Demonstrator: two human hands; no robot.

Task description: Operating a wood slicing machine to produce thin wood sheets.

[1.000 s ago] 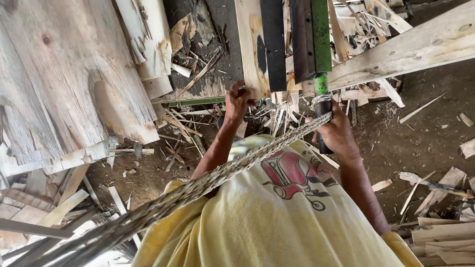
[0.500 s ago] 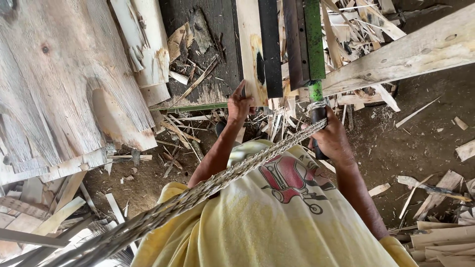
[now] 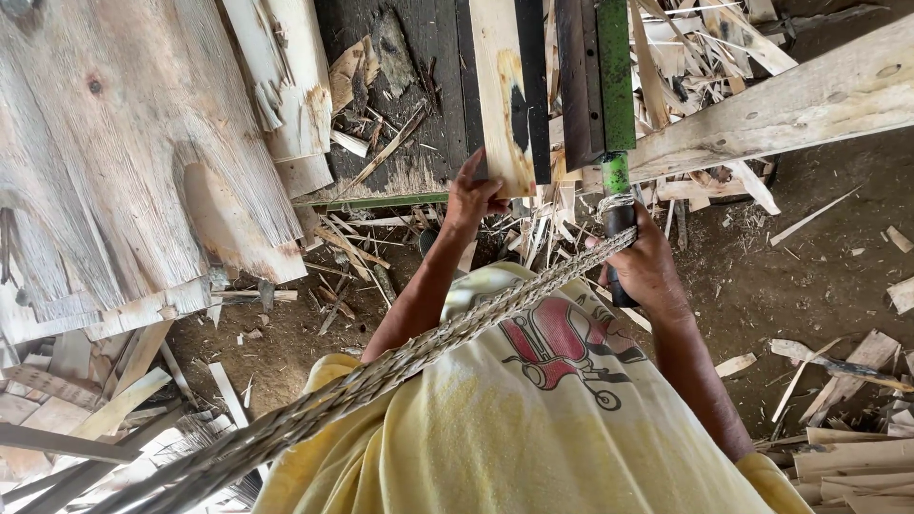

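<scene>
My left hand (image 3: pixel 471 198) grips the lower end of a pale wooden plank (image 3: pixel 502 90) that stands upright in front of me. Just to its right, my right hand (image 3: pixel 649 266) is closed around the black handle (image 3: pixel 619 224) of a long tool with a green bar (image 3: pixel 615 76), held along dark slats (image 3: pixel 574 81) beside the plank. A braided fibre rope (image 3: pixel 400 362) is tied at the handle. It runs down across my yellow shirt to the lower left.
Large rough log slabs (image 3: pixel 114 162) fill the left side. A long pale beam (image 3: pixel 790 105) slants across the upper right. Wood chips, splinters and offcuts (image 3: pixel 838 381) litter the dirt ground, and loose boards (image 3: pixel 86 419) are piled at the lower left.
Both hands keep their holds. The view has shifted only slightly and nothing else has visibly moved.
</scene>
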